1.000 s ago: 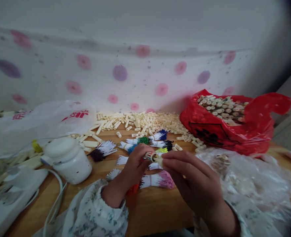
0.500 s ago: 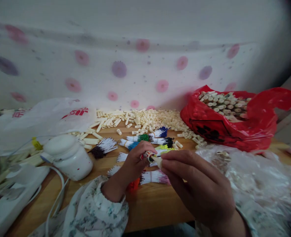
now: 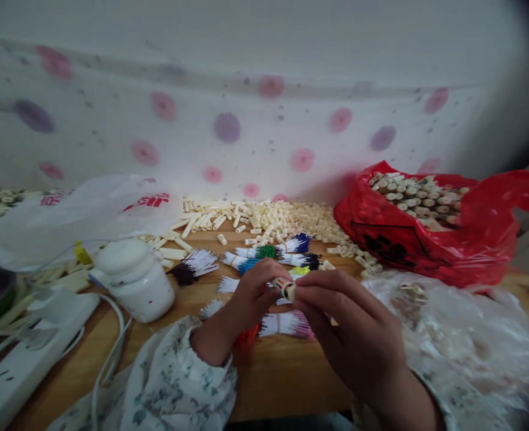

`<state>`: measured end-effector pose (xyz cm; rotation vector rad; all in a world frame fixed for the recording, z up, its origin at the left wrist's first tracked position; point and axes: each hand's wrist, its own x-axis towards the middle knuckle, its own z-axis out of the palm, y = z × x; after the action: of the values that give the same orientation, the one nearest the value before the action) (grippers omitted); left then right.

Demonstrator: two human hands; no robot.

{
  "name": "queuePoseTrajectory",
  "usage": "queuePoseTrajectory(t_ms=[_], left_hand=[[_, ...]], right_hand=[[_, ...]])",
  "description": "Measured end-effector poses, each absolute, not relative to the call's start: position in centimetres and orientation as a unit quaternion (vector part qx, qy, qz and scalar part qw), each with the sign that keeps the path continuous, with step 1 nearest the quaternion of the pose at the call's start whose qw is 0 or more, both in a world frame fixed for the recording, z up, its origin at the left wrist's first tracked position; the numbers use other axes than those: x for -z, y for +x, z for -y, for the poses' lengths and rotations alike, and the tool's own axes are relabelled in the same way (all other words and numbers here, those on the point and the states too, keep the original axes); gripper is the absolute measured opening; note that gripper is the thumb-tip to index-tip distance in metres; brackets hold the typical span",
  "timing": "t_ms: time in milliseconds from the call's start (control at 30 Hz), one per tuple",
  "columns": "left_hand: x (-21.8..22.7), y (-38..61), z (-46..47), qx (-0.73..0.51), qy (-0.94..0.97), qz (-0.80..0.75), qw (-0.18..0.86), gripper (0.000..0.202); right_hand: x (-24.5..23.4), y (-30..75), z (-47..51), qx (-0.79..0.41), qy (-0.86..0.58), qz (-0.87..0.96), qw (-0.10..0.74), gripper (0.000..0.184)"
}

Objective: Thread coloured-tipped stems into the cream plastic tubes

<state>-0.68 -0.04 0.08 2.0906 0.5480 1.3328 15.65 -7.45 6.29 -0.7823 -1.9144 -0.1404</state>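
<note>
My left hand and my right hand meet over the wooden table, both pinched on one small cream tube that has a red and dark band at its end. Under and behind the hands lie bundles of white sticks with coloured tips, among them a pink bundle and an orange one. A heap of loose cream tubes stretches along the back of the table.
A red plastic bag full of tubes stands at the back right. A clear plastic bag lies at the right. A white jar, a white bag with red print and a white power strip sit on the left.
The view has shifted slightly. My hands stay together on the small tube, and the fingers have closed in over more of it.
</note>
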Motion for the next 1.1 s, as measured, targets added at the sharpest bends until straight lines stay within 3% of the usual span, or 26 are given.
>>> queuePoseTrajectory(t_ms=[700,1100], left_hand=[[-0.3,-0.6,0.0,-0.523,0.747,-0.187,0.364,0.024],[-0.2,-0.8,-0.1,-0.508,0.762,-0.187,0.356,0.024]], right_hand=[[-8.4,16.3,9.6,0.085,-0.321,0.777,0.534,0.008],[-6.4,15.0,8.1,0.104,-0.319,0.794,0.506,0.008]])
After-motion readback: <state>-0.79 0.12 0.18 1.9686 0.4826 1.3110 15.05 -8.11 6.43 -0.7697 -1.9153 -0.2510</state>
